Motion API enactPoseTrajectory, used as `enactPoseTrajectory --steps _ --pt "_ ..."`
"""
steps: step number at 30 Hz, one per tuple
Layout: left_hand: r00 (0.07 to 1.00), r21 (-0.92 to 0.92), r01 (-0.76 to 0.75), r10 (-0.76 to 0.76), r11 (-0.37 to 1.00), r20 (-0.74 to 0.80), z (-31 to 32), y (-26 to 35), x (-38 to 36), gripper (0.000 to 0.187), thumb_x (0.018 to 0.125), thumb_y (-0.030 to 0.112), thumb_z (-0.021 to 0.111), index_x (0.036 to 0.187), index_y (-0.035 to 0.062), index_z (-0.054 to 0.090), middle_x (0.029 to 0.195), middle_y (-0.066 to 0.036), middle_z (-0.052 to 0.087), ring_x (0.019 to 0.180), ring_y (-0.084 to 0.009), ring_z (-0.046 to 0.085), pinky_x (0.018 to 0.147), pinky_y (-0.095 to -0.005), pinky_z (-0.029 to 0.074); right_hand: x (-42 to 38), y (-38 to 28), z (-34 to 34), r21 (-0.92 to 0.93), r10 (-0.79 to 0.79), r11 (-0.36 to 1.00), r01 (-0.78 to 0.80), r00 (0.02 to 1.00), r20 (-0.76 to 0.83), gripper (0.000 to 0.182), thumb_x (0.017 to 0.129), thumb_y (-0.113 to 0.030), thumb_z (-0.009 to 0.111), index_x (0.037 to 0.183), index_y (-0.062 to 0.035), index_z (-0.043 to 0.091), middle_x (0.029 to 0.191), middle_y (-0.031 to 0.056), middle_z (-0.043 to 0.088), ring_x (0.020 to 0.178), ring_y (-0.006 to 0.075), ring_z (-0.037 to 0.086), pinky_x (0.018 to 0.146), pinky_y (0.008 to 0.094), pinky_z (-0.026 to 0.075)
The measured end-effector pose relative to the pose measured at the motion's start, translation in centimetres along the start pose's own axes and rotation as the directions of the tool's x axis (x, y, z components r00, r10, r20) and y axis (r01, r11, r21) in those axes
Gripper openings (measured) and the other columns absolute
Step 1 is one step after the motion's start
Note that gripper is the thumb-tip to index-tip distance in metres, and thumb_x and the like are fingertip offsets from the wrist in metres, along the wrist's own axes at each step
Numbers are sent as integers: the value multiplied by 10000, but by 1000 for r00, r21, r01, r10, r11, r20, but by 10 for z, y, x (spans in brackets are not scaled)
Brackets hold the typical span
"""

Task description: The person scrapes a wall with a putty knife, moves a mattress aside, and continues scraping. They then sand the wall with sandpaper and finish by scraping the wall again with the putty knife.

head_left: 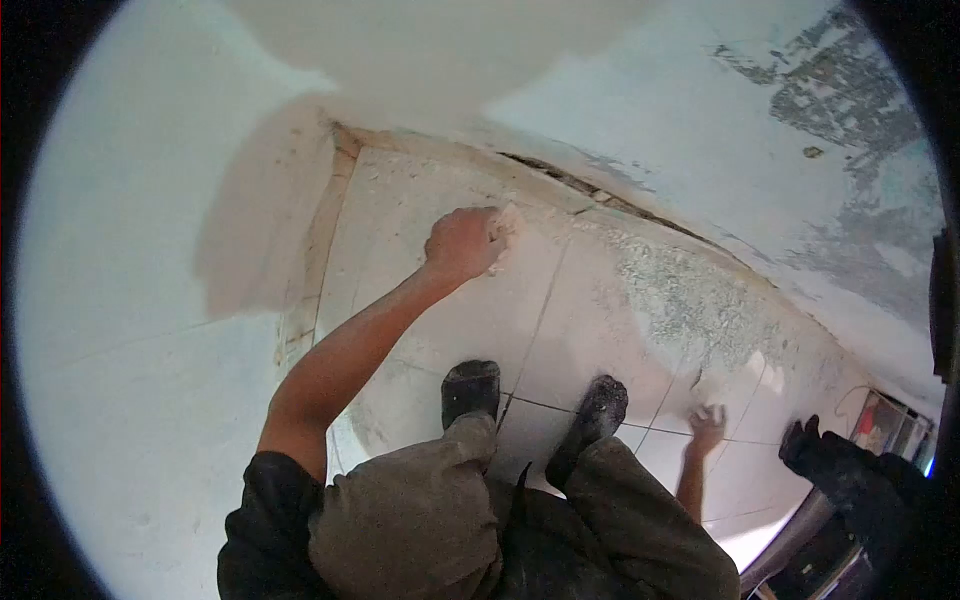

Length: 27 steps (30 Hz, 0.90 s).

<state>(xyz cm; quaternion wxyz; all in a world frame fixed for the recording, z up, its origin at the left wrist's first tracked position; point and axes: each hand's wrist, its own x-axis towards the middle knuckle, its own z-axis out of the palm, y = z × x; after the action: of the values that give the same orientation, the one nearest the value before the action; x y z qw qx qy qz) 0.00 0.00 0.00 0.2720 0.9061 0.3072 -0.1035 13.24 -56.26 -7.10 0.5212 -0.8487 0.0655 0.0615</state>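
Note:
My left hand (465, 243) is closed round a pale, crumpled piece (509, 226) that looks like a rag, though its kind is not clear. It presses this piece on the dusty tiled floor (420, 330), near the foot of the wall. Lower right, past my knee, my right hand (708, 425) is down at the tiles with its fingers curled. A whitish patch or piece (708, 388) shows at its fingertips; I cannot make out what they hold. White crumbs and powder (690, 295) lie along the wall between the hands.
The wall (620, 100) has peeling grey patches and a dark gap (600, 190) along its base. A second wall (130, 300) meets it at the left corner. My feet in dark socks (470, 390) are on the tiles. A dark-clothed leg or foot (830, 460) and a glass-sided case (890, 425) are at right.

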Motion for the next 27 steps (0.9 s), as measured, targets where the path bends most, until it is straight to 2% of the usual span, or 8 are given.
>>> enactPoseTrajectory --steps 1,2,7,13,17,20,24,27 --pt "1000 2 8 -8 1000 -26 6 -4 -3 362 816 346 574 1068 86 581 951 -166 645 920 -353 613 785 -487 490 -1 -11 -2 -2 -14 1000 14 1000 -27 463 882 -264 638 1256 -26 505 703 70 612 622 186 574 607 291 495" --pt "998 0 -3 3 1000 -60 10 -5 -3 326 832 332 559 1054 95 595 920 -157 645 902 -353 615 771 -498 490 -19 -16 3 -628 -74 778 -12 991 -110 428 878 -190 620 1241 9 514 656 71 579 589 177 548 591 315 474" --pt "984 169 -152 165 974 -64 6 26 -9 332 854 295 525 1082 72 619 948 -159 659 839 -327 635 725 -456 508 -22 -91 5 -569 -229 765 303 953 200 603 872 -117 556 1435 -78 343 833 133 622 675 230 588 670 337 490" --pt "978 199 -174 193 964 -81 5 38 -12 338 846 263 510 1079 50 631 901 -166 652 799 -338 634 702 -461 507 61 -122 13 -506 -288 845 172 944 -159 670 854 -107 570 1457 -82 280 1099 251 592 791 291 621 721 379 505" --pt "975 286 -184 211 940 -67 12 29 -11 367 860 303 515 1108 53 618 955 -143 653 861 -320 636 733 -446 509 75 -127 60 -615 -299 587 526 847 440 483 845 -223 621 1260 -4 507 1123 223 601 954 337 606 819 412 493" --pt "990 176 -106 121 979 -72 9 39 -13 364 877 297 509 1096 30 621 1007 -162 647 965 -321 609 849 -434 466 24 -229 102 78 -56 993 -92 219 974 385 928 -255 573 1238 -27 570 1142 96 618 989 191 597 814 346 504" --pt "999 282 -41 39 959 13 8 40 -6 341 835 283 549 1068 51 641 977 -163 654 919 -326 631 804 -431 501 -65 -342 133 550 -471 833 63 -442 763 276 938 -240 568 1102 -24 622 1043 73 631 961 148 559 774 305 463" --pt "996 290 -66 80 955 -40 11 33 -6 311 815 293 563 1007 63 647 950 -163 657 887 -322 644 764 -423 524 -85 -343 150 551 -477 834 -24 -533 699 282 937 -246 568 1100 -23 622 1036 72 629 957 149 557 774 306 462"
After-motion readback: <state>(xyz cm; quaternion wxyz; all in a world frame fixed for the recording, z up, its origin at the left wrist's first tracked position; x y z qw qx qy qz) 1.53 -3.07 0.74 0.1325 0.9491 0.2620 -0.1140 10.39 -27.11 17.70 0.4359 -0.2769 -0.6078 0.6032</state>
